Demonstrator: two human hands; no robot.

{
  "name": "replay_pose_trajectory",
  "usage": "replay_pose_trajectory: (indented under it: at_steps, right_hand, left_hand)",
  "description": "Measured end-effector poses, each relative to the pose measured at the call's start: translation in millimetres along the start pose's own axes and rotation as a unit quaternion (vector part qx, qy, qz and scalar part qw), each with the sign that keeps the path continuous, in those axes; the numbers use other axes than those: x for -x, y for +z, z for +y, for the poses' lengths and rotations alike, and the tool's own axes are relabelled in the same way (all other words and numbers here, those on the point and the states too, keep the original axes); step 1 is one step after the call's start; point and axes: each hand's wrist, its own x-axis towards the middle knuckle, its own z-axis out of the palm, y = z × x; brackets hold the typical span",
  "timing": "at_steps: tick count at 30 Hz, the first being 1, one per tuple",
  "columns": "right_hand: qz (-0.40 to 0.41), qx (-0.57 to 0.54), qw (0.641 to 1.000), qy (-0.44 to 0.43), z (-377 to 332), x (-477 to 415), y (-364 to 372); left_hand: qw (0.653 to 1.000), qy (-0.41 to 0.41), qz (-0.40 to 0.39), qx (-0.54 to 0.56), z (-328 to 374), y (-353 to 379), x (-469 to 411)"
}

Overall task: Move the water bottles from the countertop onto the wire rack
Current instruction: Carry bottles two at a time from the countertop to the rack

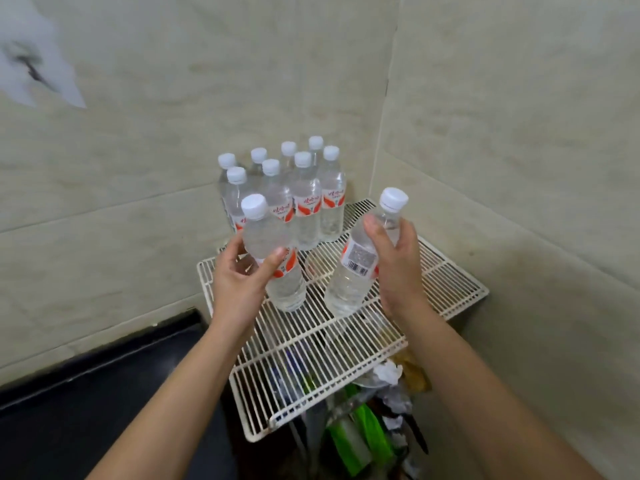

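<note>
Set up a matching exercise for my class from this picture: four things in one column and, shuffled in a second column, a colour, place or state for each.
Column A
1. left-hand bottle
2. right-hand bottle
3. standing bottles
4. countertop

Column B
a. black, at lower left
b. grouped at the back of the rack
c. held, barcode facing the camera
d. held, thumb at its red label

Pairs: 1-d, 2-c, 3-b, 4-a
</note>
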Motion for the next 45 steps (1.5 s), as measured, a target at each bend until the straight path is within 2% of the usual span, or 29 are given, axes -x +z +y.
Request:
replay_pose_trajectory:
  at_steps: [6, 9, 12, 17, 19, 21, 25, 33, 41, 45]
  right_hand:
    - [-0.058, -0.016, 0.998, 0.031, 25, -47, 60]
    - [-0.077, 0.030, 0.996, 0.022, 38, -54, 83]
    - [-0.136, 0.058, 0.989, 0.019, 52, -57, 86]
    - [-0.288, 0.117, 0.950, 0.027, 67, -75, 64]
    - [-0.351, 0.155, 0.923, 0.033, 80, -84, 47]
    - [-0.379, 0.216, 0.899, 0.045, 94, -89, 29]
    - [-0.369, 0.284, 0.884, 0.038, 114, -89, 12]
    - [-0.311, 0.371, 0.874, -0.043, 122, -90, 36]
    - [-0.239, 0.395, 0.885, -0.057, 132, -80, 45]
    - [-0.242, 0.420, 0.873, -0.051, 128, -80, 47]
  left_hand:
    - [0.998, -0.008, 0.036, -0.043, -27, -8, -45]
    - [0.994, -0.015, 0.053, -0.099, -35, -13, -57]
    - [0.988, -0.018, 0.039, -0.146, -37, -15, -61]
    - [0.983, -0.034, 0.045, -0.173, -45, -20, -54]
    - [0.977, -0.064, 0.050, -0.199, -54, -25, -46]
    - [0.961, -0.103, 0.042, -0.254, -65, -26, -35]
    - [0.940, -0.141, 0.059, -0.304, -82, -20, -15]
    - [0.931, -0.125, 0.098, -0.330, -89, -6, -13]
    - [0.923, -0.108, 0.049, -0.365, -87, -9, -18]
    - [0.918, -0.154, 0.027, -0.365, -77, -11, -20]
